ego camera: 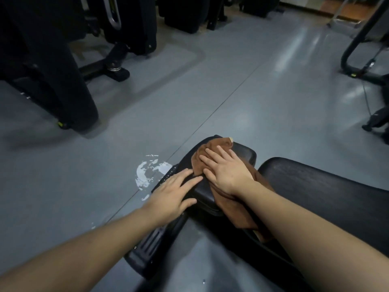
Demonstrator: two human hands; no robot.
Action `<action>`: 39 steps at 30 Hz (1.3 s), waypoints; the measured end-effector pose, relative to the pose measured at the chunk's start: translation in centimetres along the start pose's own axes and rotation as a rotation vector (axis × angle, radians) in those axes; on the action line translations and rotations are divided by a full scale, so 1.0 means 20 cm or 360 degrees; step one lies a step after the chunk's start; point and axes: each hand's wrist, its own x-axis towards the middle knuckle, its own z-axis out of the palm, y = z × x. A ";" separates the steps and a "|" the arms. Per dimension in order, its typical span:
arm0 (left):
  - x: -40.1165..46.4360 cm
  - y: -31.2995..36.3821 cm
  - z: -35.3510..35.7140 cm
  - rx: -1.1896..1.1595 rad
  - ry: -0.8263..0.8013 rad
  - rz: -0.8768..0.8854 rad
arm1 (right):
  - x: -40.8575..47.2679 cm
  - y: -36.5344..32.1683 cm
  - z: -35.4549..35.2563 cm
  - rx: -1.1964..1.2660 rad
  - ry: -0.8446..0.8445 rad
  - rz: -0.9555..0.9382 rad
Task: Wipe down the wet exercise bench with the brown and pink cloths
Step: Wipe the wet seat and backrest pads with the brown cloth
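Fingers point(212, 157) of the right hand point(226, 171) lie straight and spread, palm flat, pressing the brown cloth point(212, 151) down onto the small black pad point(244, 153) of the exercise bench, just right of frame centre. Nothing is pinched or wrapped; the cloth is held by downward pressure alone. One end of it is bunched at the pad's far edge, and the rest trails back under the wrist and hangs off the pad's near side. The left hand point(175, 192), lower and to the left, rests open on the pad's left edge and frame, fingers straight, apparently bracing.

The cloth looks soft, light and limp, so it should bunch and slide under a loose palm; a flat, spread hand over its middle suits wiping better than a pinch at a corner. The vinyl looks smooth and probably slick when wet. A larger black pad point(320, 182) sits to the lower right. No pink cloth is in view. White scuffs point(145, 173) mark the grey floor point(252, 91) left of the bench.
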 end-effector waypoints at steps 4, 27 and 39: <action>-0.01 -0.03 0.02 -0.0199 0.0097 -0.0210 | 0.19 0.01 -0.01 -0.0060 -0.0084 0.0024; -0.01 -0.11 0.01 -0.1106 0.0087 -0.0643 | -0.01 -0.23 0.01 -0.0236 -0.0146 -0.0466; 0.02 -0.13 0.11 -0.1429 0.0100 -0.0785 | 0.36 -0.03 -0.01 -0.0026 -0.0079 0.0033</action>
